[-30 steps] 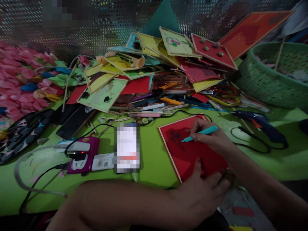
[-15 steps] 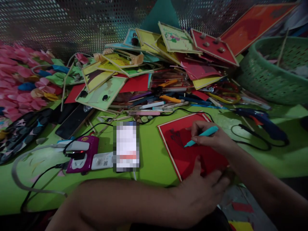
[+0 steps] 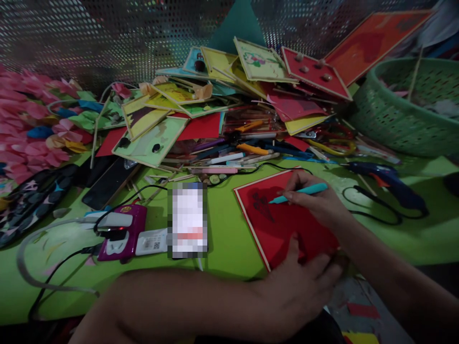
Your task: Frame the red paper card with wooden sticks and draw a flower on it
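Note:
My right hand point(image 3: 310, 193) grips a turquoise felt-tip pen point(image 3: 299, 192), its tip at a small dark drawing point(image 3: 261, 205) on a red card point(image 3: 283, 229). Pale thin sticks edge the card on its left and far sides. Flat across the near edge of the card rests my left hand point(image 3: 301, 286), fingers spread, holding nothing. The card's near right corner is hidden under this hand.
A phone point(image 3: 188, 220) with a blurred screen lies left of the card, by a purple power strip point(image 3: 124, 243) with cables. Framed cards point(image 3: 154, 138) and pens are heaped behind. A glue gun point(image 3: 390, 181) and green basket point(image 3: 405, 110) are on the right.
The pen tip has shifted up and to the left on the drawing, and the pen lies at a flatter angle. My left hand has stayed in place on the card.

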`<action>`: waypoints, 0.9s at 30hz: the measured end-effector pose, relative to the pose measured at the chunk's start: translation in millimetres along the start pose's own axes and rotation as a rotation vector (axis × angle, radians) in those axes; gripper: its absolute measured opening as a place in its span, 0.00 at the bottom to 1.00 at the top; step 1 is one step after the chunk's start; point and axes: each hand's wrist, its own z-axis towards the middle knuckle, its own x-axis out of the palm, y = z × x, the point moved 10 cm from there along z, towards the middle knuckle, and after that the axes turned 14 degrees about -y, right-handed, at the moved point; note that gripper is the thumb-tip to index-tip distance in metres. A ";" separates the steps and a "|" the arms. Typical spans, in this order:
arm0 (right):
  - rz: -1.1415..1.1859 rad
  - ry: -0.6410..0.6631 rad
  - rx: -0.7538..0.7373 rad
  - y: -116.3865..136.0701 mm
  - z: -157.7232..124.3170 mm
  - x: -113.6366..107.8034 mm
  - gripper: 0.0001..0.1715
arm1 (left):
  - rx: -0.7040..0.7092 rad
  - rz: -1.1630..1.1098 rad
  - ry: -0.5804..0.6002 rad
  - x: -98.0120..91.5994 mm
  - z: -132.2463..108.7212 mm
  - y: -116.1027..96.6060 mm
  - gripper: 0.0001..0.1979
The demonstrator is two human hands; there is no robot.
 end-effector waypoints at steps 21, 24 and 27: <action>-0.094 -0.007 -0.002 -2.0 0.5 -1.2 0.11 | -0.023 -0.017 -0.050 -3.0 -1.5 0.6 0.26; -0.089 -0.011 0.000 -1.9 0.9 -0.5 0.11 | -0.017 -0.027 -0.043 -1.6 -0.9 -0.4 0.26; -0.091 -0.007 -0.003 -1.8 1.2 0.0 0.11 | 0.008 -0.032 -0.017 0.0 -1.0 -1.9 0.27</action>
